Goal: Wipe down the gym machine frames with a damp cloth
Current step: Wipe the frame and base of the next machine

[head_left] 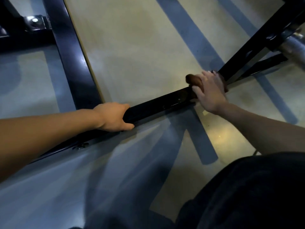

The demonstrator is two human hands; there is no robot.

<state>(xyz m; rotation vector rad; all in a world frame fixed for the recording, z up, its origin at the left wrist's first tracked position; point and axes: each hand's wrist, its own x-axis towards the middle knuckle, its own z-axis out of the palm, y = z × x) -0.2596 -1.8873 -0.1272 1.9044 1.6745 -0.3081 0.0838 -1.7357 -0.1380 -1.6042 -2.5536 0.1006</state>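
Observation:
A black metal frame bar (pixel 158 103) of the gym machine runs low across the floor from lower left to upper right. My left hand (pixel 113 116) grips this bar near its middle, thumb below and fingers over the top. Farther right, my right hand (pixel 209 91) presses a brown cloth (pixel 194 80) onto the same bar, fingers curled over the cloth. Most of the cloth is hidden under the hand.
A second black frame bar (pixel 71 52) runs up the left side to a bolted joint (pixel 35 23). A chrome tube (pixel 293 47) and more black struts (pixel 257 45) sit at the upper right. The floor (pixel 140 38) is pale. My dark clothing (pixel 247 195) fills the lower right.

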